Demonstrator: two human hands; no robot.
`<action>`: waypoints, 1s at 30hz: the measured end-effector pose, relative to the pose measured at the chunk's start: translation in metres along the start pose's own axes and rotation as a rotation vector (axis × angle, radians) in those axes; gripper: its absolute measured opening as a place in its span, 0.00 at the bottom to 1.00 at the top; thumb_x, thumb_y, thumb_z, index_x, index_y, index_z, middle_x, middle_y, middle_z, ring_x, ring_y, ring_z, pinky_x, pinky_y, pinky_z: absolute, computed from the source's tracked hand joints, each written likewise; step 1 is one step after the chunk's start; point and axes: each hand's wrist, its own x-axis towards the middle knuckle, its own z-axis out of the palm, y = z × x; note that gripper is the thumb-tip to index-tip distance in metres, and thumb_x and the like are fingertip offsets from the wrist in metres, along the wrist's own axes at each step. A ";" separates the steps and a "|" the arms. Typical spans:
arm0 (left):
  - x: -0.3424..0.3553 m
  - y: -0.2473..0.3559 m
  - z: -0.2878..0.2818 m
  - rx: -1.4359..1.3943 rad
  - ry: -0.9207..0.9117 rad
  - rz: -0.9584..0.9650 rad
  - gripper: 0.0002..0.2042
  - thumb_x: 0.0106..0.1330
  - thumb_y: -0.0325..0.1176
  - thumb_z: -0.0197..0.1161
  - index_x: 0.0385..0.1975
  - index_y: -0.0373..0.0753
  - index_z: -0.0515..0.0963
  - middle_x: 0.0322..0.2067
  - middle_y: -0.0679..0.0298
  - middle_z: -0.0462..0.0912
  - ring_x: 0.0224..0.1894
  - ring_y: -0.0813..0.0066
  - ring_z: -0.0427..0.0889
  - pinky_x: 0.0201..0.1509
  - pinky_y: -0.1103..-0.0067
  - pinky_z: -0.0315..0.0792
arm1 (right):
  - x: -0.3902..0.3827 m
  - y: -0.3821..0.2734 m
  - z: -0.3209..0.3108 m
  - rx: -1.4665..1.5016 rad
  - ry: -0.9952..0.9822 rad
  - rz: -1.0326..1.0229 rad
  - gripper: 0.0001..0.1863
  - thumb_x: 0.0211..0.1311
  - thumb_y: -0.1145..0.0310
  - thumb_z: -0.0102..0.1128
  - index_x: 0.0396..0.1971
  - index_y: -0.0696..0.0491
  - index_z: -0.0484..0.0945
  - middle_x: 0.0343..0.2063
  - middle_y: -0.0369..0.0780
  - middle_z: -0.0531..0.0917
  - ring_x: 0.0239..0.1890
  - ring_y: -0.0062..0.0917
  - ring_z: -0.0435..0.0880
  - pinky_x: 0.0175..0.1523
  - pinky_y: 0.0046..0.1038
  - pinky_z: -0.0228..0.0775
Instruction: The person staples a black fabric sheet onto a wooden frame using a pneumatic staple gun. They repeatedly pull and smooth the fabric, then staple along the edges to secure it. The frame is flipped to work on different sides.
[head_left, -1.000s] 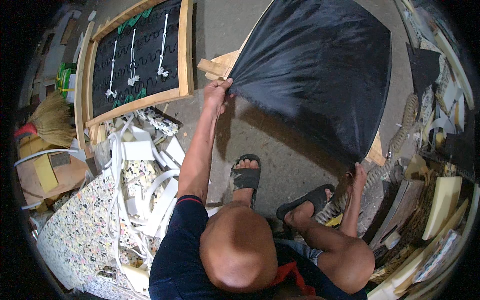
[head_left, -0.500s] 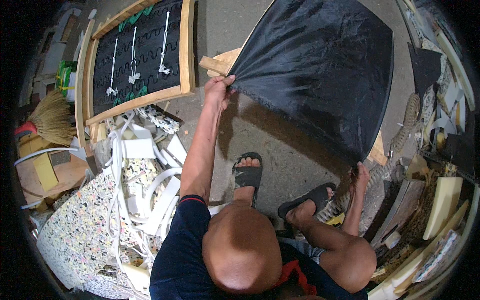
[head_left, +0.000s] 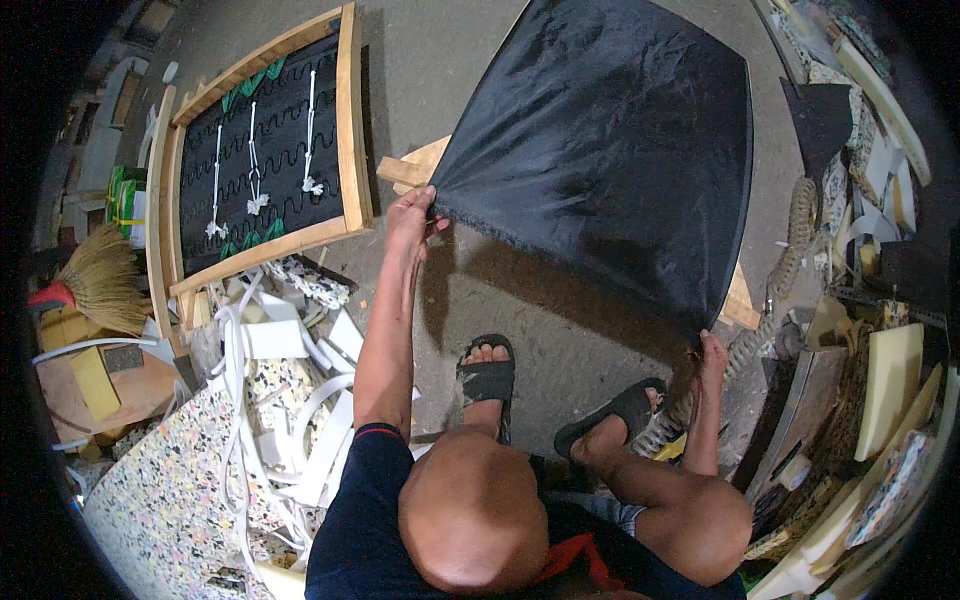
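A large sheet of black fabric [head_left: 610, 130] spreads out in front of me, with creases fanning from its near corners. Its near left corner is pinched in my left hand [head_left: 408, 225]. At the near right corner, my right hand [head_left: 711, 360] grips the same fabric, fingers closed. Pale wooden pieces [head_left: 408, 170] stick out from under the sheet on the left, and another wooden end [head_left: 741, 300] shows on the right. Most of what lies beneath the fabric is hidden. The near edge hangs above the floor and casts a shadow.
A wooden frame [head_left: 352, 120] with zigzag springs, black backing and white cords lies at the upper left. Beside it is a straw broom [head_left: 104, 278]. Speckled foam [head_left: 165, 490] and white strips [head_left: 235, 400] pile up at left; foam offcuts [head_left: 890, 390] and a coiled spring [head_left: 800, 220] lie right.
My view has shifted, so the frame and surroundings sit slightly more to the left. Both hands still hold the fabric corners, and the left one appears drawn a little nearer to me.
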 end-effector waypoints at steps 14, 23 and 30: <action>0.015 -0.035 -0.012 0.042 -0.011 0.083 0.11 0.71 0.40 0.61 0.33 0.39 0.81 0.25 0.72 0.79 0.22 0.83 0.74 0.26 0.80 0.74 | 0.020 0.020 -0.002 0.015 -0.101 -0.047 0.13 0.68 0.56 0.60 0.30 0.49 0.81 0.21 0.29 0.77 0.21 0.15 0.74 0.26 0.20 0.63; 0.025 -0.040 -0.020 0.095 -0.076 0.074 0.11 0.72 0.41 0.59 0.37 0.40 0.82 0.32 0.70 0.82 0.32 0.79 0.77 0.37 0.75 0.76 | 0.062 0.049 -0.003 0.013 -0.099 -0.162 0.12 0.68 0.58 0.61 0.33 0.50 0.83 0.23 0.30 0.80 0.20 0.15 0.74 0.26 0.19 0.64; 0.033 -0.024 -0.027 0.196 -0.116 -0.033 0.10 0.72 0.40 0.59 0.38 0.41 0.80 0.36 0.70 0.82 0.33 0.78 0.78 0.38 0.75 0.80 | 0.047 0.038 0.004 0.021 -0.092 -0.018 0.12 0.68 0.57 0.60 0.34 0.50 0.82 0.24 0.28 0.79 0.21 0.14 0.74 0.26 0.20 0.65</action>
